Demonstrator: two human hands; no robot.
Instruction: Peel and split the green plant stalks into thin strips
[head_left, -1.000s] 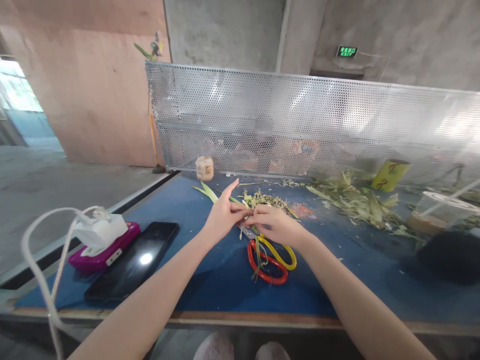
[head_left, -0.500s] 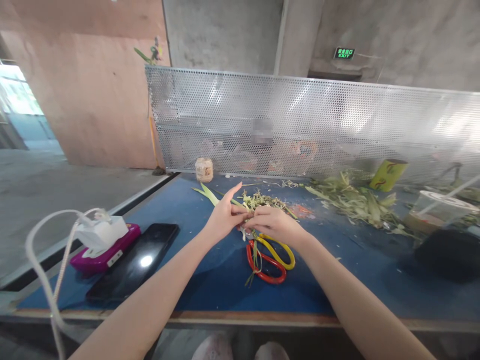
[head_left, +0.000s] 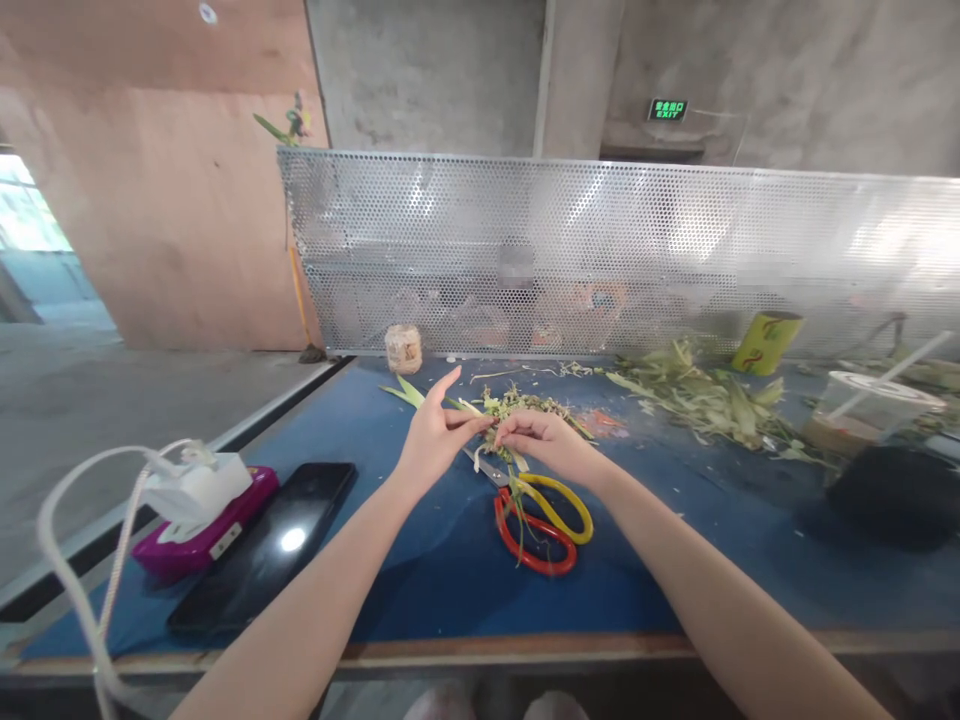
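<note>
My left hand (head_left: pixel 431 440) and my right hand (head_left: pixel 544 442) meet fingertip to fingertip above the blue table (head_left: pixel 420 570). Both pinch a thin green plant strip (head_left: pixel 491 432) between them; the left index finger sticks up. Under the hands lie scissors (head_left: pixel 536 515) with one red and one yellow handle, with green strands draped over them. A small heap of plant trimmings (head_left: pixel 525 405) sits just behind the hands.
A black phone (head_left: pixel 266 545) and a magenta box with a white charger and cable (head_left: pixel 199 495) lie at the left. A bigger leaf pile (head_left: pixel 705 395), a yellow-green cup (head_left: pixel 765 342), a lidded plastic cup (head_left: pixel 874 410) and a perforated metal screen (head_left: pixel 600 250) stand behind.
The hands stay pinched together on the plant strip and have lifted slightly. The view has shifted a little to the right and down.
</note>
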